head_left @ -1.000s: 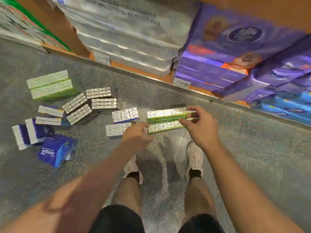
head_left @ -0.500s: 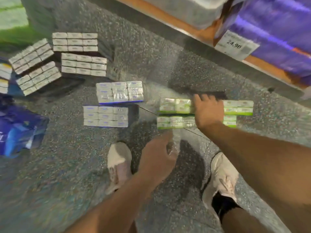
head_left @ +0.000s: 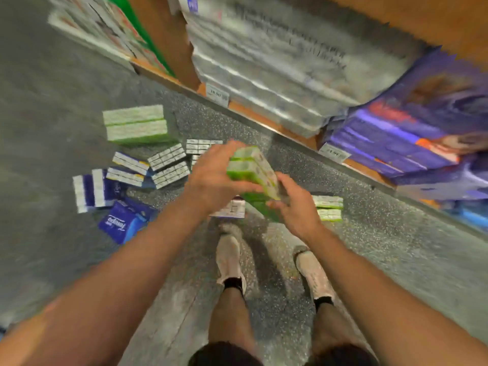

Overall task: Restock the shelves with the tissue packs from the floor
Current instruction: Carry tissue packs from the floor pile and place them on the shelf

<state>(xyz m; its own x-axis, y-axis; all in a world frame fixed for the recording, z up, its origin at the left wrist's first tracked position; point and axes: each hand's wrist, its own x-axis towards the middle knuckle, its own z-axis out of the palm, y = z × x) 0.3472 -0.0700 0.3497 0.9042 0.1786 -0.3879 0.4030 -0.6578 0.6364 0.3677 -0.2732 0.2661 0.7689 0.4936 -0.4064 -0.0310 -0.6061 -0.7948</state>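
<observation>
I hold a green tissue pack (head_left: 252,167) up above the floor between both hands. My left hand (head_left: 211,175) grips its left side and my right hand (head_left: 295,204) holds its lower right end. Another green pack (head_left: 327,207) lies on the floor to the right of my hands. A larger green pack (head_left: 136,124) sits further left, and several white and blue packs (head_left: 169,165) lie scattered between them. A white pack (head_left: 232,208) is partly hidden under my hands.
The low shelf edge (head_left: 264,114) with price tags (head_left: 217,95) runs diagonally across the top. It holds grey bundles (head_left: 264,83) and purple bundles (head_left: 396,143). A blue pouch (head_left: 124,223) lies at the left. My two shoes (head_left: 229,257) stand on speckled floor.
I was bent low with my right hand on the green packs on the floor. Now I am more upright and both hands hold one green pack lifted off the floor.
</observation>
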